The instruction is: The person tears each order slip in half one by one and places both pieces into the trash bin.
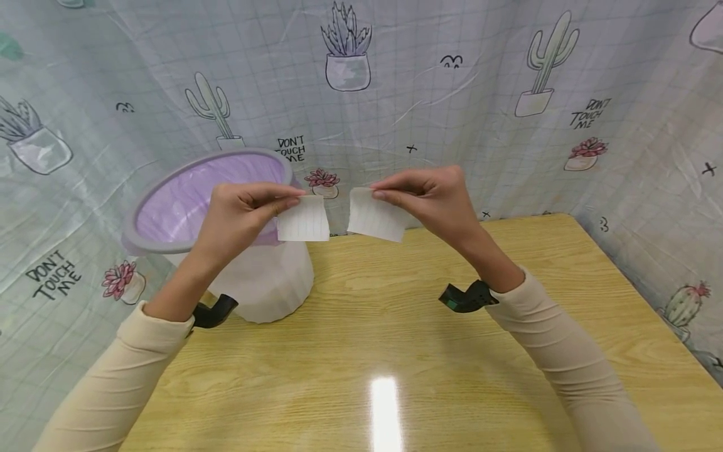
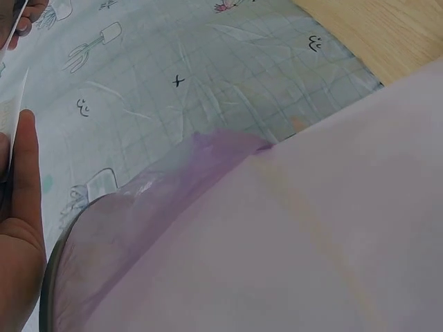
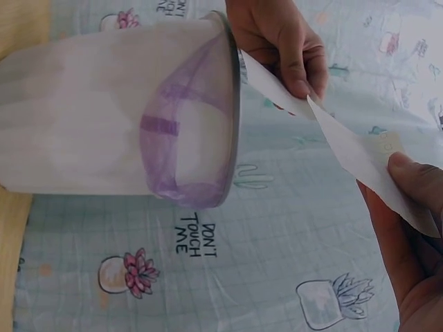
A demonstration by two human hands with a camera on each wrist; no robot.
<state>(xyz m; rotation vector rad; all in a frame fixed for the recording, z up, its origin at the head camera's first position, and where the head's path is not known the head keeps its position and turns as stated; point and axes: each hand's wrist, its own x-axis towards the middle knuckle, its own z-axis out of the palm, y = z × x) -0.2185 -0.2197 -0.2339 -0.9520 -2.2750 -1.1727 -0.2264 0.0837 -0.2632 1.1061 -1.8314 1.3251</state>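
Observation:
My left hand [image 1: 243, 210] pinches the top corner of a small lined piece of white paper [image 1: 305, 220] between thumb and fingers. A second lined piece of paper [image 1: 377, 216], with a ragged left edge, hangs from my right hand [image 1: 432, 198], which pinches it at the top. A narrow gap parts the two pieces in the head view. Both are held up above the table, in front of the curtain. In the right wrist view, the right hand's thumb [image 3: 419, 180] presses on its piece of paper [image 3: 353, 149]. The left wrist view shows only part of the left hand [image 2: 24, 207] at its edge.
A white trash bin [image 1: 265, 282] with a grey rim and a purple bag liner [image 1: 186, 201] stands behind and beside the left hand. The wooden table [image 1: 361, 326] spreads below both hands. A patterned curtain [image 1: 429, 113] hangs behind it.

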